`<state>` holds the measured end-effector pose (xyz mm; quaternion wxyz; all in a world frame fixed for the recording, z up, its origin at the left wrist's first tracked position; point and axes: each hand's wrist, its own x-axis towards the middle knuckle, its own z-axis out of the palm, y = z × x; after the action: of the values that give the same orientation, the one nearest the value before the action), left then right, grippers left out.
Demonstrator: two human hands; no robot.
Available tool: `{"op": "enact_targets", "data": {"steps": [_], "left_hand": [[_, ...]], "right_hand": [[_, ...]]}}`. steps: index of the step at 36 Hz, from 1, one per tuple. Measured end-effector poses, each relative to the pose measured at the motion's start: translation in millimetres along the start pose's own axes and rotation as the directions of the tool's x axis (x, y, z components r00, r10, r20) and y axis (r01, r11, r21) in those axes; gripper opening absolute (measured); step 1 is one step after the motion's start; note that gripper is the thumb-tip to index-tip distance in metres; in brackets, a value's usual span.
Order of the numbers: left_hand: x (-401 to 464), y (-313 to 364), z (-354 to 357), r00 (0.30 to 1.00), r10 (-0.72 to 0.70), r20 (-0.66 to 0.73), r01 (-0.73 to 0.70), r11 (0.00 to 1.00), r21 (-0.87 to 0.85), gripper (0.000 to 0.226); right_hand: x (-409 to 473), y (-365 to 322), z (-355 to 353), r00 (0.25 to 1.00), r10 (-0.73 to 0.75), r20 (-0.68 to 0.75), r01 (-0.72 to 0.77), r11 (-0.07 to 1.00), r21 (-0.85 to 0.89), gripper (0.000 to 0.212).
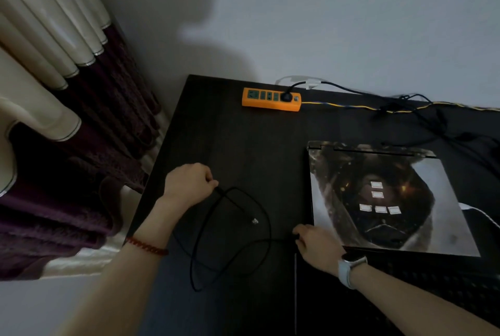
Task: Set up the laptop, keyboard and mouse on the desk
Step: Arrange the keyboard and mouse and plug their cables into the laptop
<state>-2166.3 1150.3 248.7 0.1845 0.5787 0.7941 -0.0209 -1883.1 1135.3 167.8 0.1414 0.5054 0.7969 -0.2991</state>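
A closed laptop [389, 200] with a dark patterned skin and white stickers lies on the dark desk [230, 140] at the right. Below it sits a black keyboard [433, 281], dim and partly hidden by my right forearm. A black cable [238, 241] loops across the desk, its silver USB plug [254, 221] lying free. My left hand [189, 184] pinches the cable near that plug end. My right hand [316, 243] grips the cable's other end at the laptop's near left corner. No mouse is visible.
An orange power strip [271, 99] with one black plug in it lies at the desk's back edge by the wall. Tangled black and yellow cables [422, 113] run behind the laptop. Cream and purple curtains [67, 119] hang left of the desk.
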Motion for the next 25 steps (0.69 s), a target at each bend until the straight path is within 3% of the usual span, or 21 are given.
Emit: {"op": "enact_targets", "data": {"steps": [4,7,9,11,13,15,18,20,25], "left_hand": [[-3,11,-2,0.989,-0.033,-0.146,0.026,0.999,-0.047,0.02],[-3,9,-2,0.969,0.011,-0.248,-0.054,0.985,-0.167,0.018],[-1,7,-2,0.97,0.043,-0.24,-0.112,0.953,-0.281,0.016],[2,5,-3,0.979,0.074,-0.188,-0.15,0.891,-0.428,0.014],[3,4,-3,0.983,0.122,-0.136,-0.176,0.831,-0.528,0.009],[3,3,-3,0.98,0.157,-0.121,-0.199,0.775,-0.6,0.006],[4,-1,-1,0.978,0.171,-0.122,-0.208,0.717,-0.665,0.01],[6,-3,4,0.98,0.167,-0.106,-0.196,0.736,-0.648,0.009],[9,-6,24,0.991,0.123,-0.057,-0.134,0.857,-0.498,0.008]], "right_hand": [[7,-7,-12,0.993,-0.003,-0.117,0.02,0.989,0.146,0.031],[23,-22,-28,0.974,0.035,-0.222,0.052,0.927,0.371,0.033],[37,-35,-40,0.982,0.074,-0.174,0.04,0.818,0.574,0.039],[49,-45,-52,0.979,0.05,-0.196,0.092,0.755,0.649,0.051],[60,-51,-61,0.958,-0.017,-0.285,0.188,0.788,0.586,0.065],[67,-53,-70,0.93,-0.071,-0.36,0.237,0.864,0.443,0.066],[78,-50,-81,0.884,-0.144,-0.444,0.218,0.968,0.121,0.042],[81,-43,-87,0.871,-0.201,-0.449,0.205,0.978,-0.04,0.032],[79,-25,-97,0.914,-0.117,-0.389,0.129,0.992,0.005,0.028]]}}
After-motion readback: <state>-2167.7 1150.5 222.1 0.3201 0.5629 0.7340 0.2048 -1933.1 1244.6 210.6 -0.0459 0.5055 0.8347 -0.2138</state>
